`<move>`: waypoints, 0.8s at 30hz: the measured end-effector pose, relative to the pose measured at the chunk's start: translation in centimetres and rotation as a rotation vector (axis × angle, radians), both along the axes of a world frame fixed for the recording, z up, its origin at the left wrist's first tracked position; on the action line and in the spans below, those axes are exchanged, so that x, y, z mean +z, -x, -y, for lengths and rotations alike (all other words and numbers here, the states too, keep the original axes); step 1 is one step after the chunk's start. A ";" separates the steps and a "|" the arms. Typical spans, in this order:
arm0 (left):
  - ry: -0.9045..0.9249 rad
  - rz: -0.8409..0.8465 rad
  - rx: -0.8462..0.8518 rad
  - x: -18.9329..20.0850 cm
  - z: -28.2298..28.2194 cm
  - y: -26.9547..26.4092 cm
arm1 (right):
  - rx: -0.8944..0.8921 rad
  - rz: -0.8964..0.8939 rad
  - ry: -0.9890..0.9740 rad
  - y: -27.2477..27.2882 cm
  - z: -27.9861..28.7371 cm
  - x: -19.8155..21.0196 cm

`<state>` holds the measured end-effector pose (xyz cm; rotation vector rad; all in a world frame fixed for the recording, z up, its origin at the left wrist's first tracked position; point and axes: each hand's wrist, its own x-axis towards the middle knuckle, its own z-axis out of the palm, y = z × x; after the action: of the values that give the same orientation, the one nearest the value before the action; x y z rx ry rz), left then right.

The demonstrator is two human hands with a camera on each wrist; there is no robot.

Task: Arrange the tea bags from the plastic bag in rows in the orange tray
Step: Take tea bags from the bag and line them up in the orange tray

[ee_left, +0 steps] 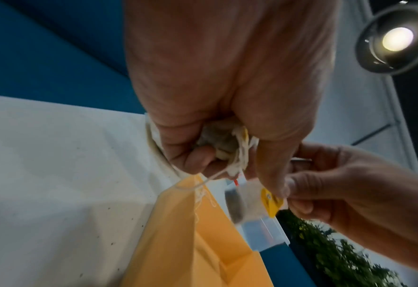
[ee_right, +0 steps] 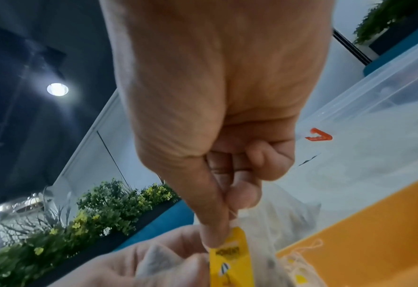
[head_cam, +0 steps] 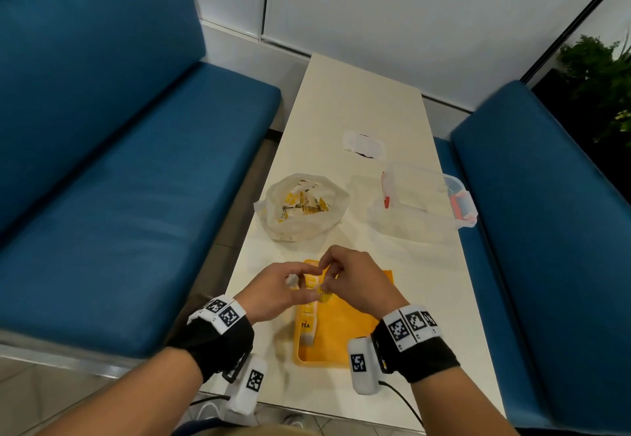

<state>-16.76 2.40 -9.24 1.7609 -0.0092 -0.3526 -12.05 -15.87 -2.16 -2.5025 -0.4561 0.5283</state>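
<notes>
The orange tray (head_cam: pixel 351 326) lies on the table just below both hands; yellow tea bags (head_cam: pixel 306 324) lie in a line along its left side. The white plastic bag (head_cam: pixel 304 227) sits open beyond it, with several yellow tea bags (head_cam: pixel 302 201) inside. My left hand (head_cam: pixel 300 277) hovers over the tray's far left corner and grips a small bunch of tea bags (ee_left: pixel 217 141), their strings dangling. My right hand (head_cam: pixel 324 283) is right beside it, thumb and forefinger pinching a yellow tea-bag tag (ee_right: pixel 229 258). The same tag (ee_left: pixel 271 202) shows in the left wrist view.
A clear plastic container (head_cam: pixel 423 203) with red clips stands to the right of the bag. A white packet (head_cam: pixel 363 143) lies farther back on the white table (head_cam: pixel 358 94). Blue benches (head_cam: pixel 119 179) flank the table on both sides.
</notes>
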 end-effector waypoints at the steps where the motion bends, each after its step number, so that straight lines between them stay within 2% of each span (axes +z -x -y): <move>1: -0.062 0.023 -0.025 -0.1 0.2 -0.2 | -0.002 -0.006 -0.036 0.1 -0.2 0.1; 4: -0.120 0.038 0.011 -0.5 0.5 -0.9 | -0.057 0.003 -0.126 0.0 -0.4 -0.1; 8: -0.061 0.052 0.108 -0.2 0.7 -1.0 | -0.239 -0.063 -0.288 0.0 0.1 -0.8; 12: 0.008 0.057 0.118 0.2 1.0 -0.8 | -0.284 -0.181 -0.395 0.8 0.4 -1.6; 16: 0.019 0.031 0.094 -0.2 0.7 -0.7 | -0.358 -0.168 -0.487 0.7 0.5 -2.0; 21: 0.044 0.034 0.114 -0.4 0.8 -0.7 | -0.375 -0.236 -0.571 1.1 0.5 -2.7; 24: 0.039 0.004 0.138 -0.8 0.7 -0.6 | -0.395 -0.216 -0.566 0.9 0.9 -3.2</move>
<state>-16.17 1.71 -10.05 1.7129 0.1012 -0.2471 -12.94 -16.77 -5.32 -1.8959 -0.0108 0.4292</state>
